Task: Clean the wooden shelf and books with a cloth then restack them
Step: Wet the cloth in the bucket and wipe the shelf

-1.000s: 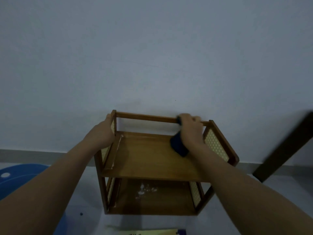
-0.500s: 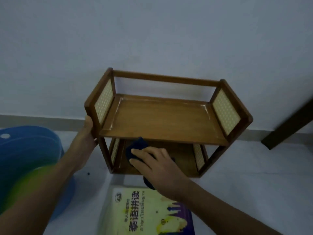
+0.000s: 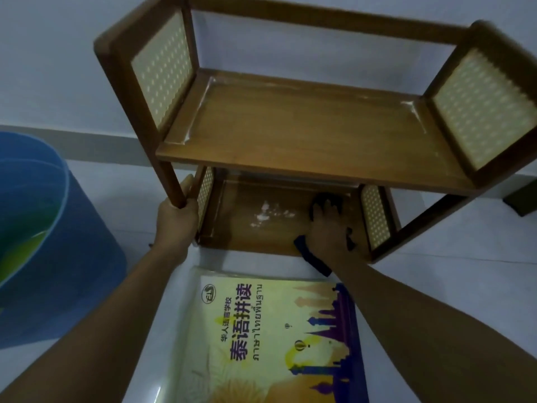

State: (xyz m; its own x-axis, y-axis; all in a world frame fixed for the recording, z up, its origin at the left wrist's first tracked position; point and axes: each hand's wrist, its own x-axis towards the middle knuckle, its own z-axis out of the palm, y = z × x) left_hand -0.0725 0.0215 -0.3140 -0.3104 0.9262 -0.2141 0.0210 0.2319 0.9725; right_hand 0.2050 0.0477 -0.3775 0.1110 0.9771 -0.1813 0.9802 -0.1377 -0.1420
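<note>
A two-tier wooden shelf [image 3: 305, 132] with woven side panels stands on the floor against the wall. My left hand [image 3: 175, 222] grips its front left leg. My right hand [image 3: 327, 228] presses a dark blue cloth [image 3: 312, 258] flat on the right part of the lower board. A white dusty patch [image 3: 268, 213] lies in the middle of that board, left of the cloth. A yellow and purple book [image 3: 276, 338] lies flat on the floor in front of the shelf, between my forearms.
A blue bucket [image 3: 49, 237] stands on the floor at the left, close to my left arm. A dark furniture leg [image 3: 520, 199] shows at the right edge, by the wall. White floor lies to the right of the shelf.
My right hand went from the top rail down to the lower board with the cloth, then to its right side. My left hand dropped from the top corner to the front leg. The view tilted down and closer.
</note>
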